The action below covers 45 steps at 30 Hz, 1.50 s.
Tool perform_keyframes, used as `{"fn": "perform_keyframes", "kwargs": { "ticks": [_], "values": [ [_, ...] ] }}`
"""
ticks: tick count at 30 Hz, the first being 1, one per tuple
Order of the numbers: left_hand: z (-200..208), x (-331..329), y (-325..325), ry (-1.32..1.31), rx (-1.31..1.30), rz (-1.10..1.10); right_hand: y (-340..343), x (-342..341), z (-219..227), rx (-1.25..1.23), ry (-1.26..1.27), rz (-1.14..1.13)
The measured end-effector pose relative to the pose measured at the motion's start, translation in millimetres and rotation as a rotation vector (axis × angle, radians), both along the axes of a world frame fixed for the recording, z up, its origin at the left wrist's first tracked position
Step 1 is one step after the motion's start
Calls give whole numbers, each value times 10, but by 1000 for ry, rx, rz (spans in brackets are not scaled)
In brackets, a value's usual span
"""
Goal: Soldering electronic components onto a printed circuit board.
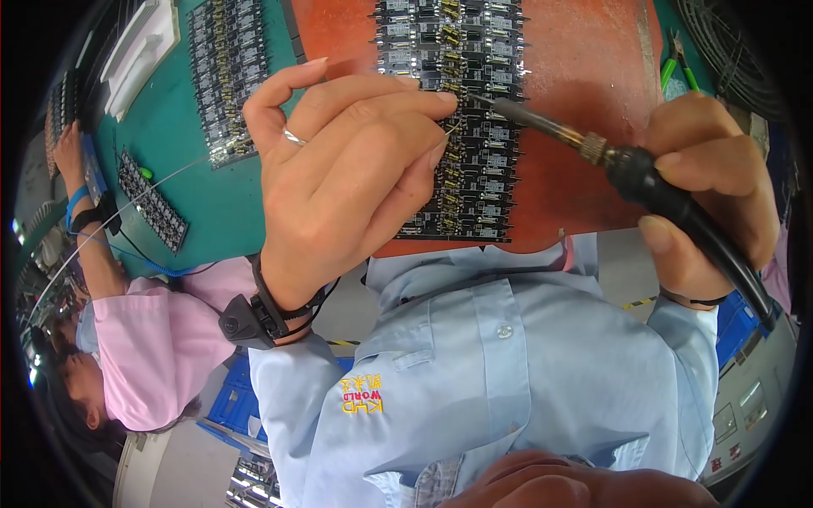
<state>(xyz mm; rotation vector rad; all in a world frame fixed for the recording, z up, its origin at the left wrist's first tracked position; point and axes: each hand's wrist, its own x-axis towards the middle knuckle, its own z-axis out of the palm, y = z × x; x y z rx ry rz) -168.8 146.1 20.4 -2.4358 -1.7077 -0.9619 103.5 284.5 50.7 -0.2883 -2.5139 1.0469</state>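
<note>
While the black circuit board (493,169) lies flat beneath both grips, the left hand (343,173) partly covers it from the left, and its thumb and forefinger appear to be pressed together on a thin wire (455,130), whose short end pokes out past the fingertips over the board. Just right of that pinch, the tip of a soldering iron (639,176) points down at the board, though whether it touches cannot be told. The right hand (711,173) is closed around the iron's black handle, thumb and fingers clamped on it, well right of the board. Under the board and between the two grips spreads an orange mat (567,203). Left of the pinching hand, a second board (227,76) lies on a green table (152,127), with a smaller board (152,201) farther left and a white tray (140,59) beyond it. Past the right hand, farther from the body, lie green-handled pliers (675,63). At far left, a co-worker in a pink shirt (161,347) reaches toward the table.
</note>
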Motion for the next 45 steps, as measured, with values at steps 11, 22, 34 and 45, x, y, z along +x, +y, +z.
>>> {"fn": "perform_keyframes", "kwargs": {
  "ticks": [11, 22, 34, 45],
  "values": [
    [121, 87, -130, -38, -8, -7, -210, 132, -46, -86, 233, -98],
    [62, 105, 106, 85, -37, 75, -12, 26, -141, -70, 163, 31],
    [33, 75, 129, 76, -75, 73, -43, 81, -206, -95, 67, -50],
    [120, 136, 158, 90, -137, 108, -51, 69, -121, -32, 41, -15]
  ]
}}
